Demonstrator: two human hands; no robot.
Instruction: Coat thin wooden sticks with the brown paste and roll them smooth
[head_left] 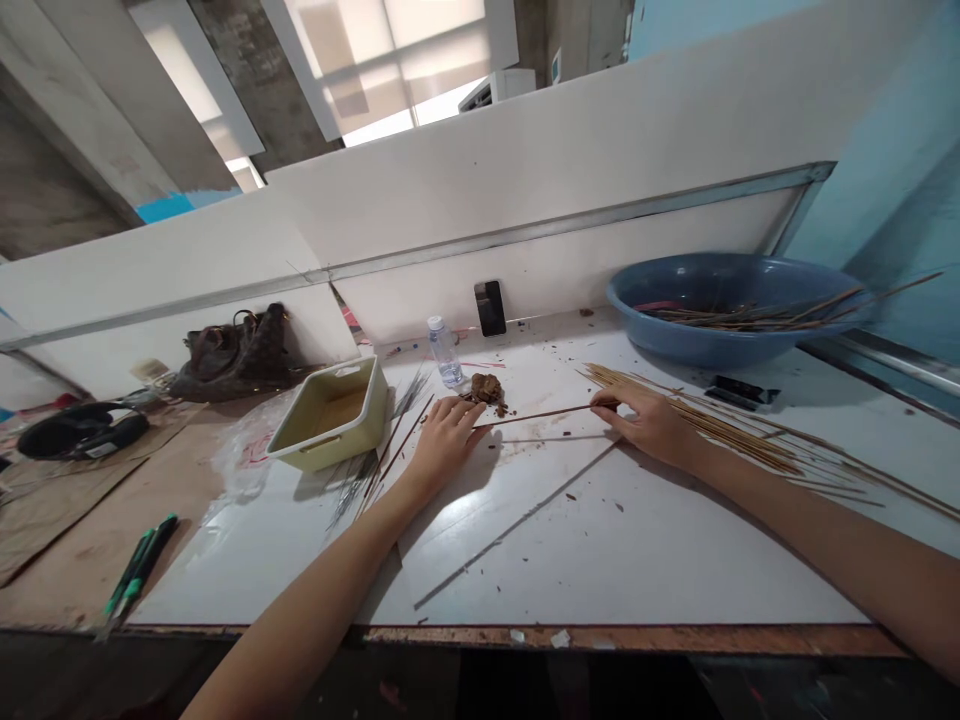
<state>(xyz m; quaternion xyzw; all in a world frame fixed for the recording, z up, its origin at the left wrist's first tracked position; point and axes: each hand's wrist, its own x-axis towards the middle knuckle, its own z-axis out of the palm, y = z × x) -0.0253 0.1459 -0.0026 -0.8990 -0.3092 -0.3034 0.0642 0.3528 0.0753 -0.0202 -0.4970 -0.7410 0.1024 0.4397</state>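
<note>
Your left forearm (315, 600) and right forearm (825, 550): bare and slender, tapering smoothly toward the wrists. Your left hand (444, 440) and right hand (649, 425): also bare, with long, narrow fingers.

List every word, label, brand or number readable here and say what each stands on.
Nothing is readable: the label on the plastic water bottle and the white tag on the black headphones are too small and blurred.

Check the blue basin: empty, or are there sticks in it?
Not empty: thin wooden sticks lie in the blue basin, their ends reaching out over its rim.
</note>
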